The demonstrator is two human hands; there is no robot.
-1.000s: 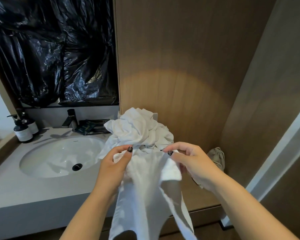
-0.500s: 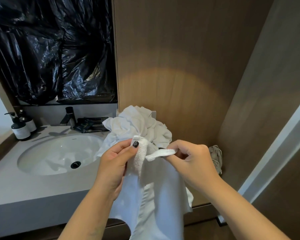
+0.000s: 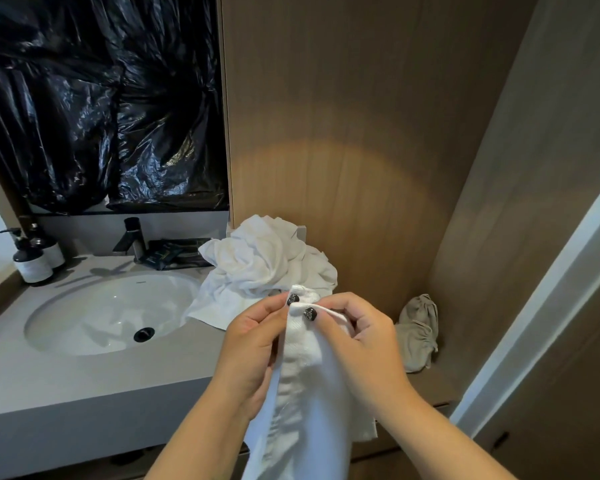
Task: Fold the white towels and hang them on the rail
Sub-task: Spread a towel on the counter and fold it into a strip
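A white towel [image 3: 305, 403] hangs down in front of me from both hands. My left hand [image 3: 253, 348] pinches its top edge between thumb and fingers. My right hand [image 3: 357, 344] pinches the same edge right beside it, so the two thumbs almost touch. Behind the hands, a crumpled heap of white towels [image 3: 260, 265] lies on the right end of the counter against the wooden wall. No rail is in view.
A grey counter [image 3: 84, 382] holds a white oval sink [image 3: 108, 313], a dark tap [image 3: 132, 237] and two pump bottles [image 3: 35, 258]. Black plastic sheeting [image 3: 97, 98] covers the mirror. A beige cloth bag [image 3: 418, 330] sits on the wooden shelf at right.
My hands have come together at the towel's top edge, gathering it into a narrow hanging strip; a second ago they held it apart. The view has shifted slightly.
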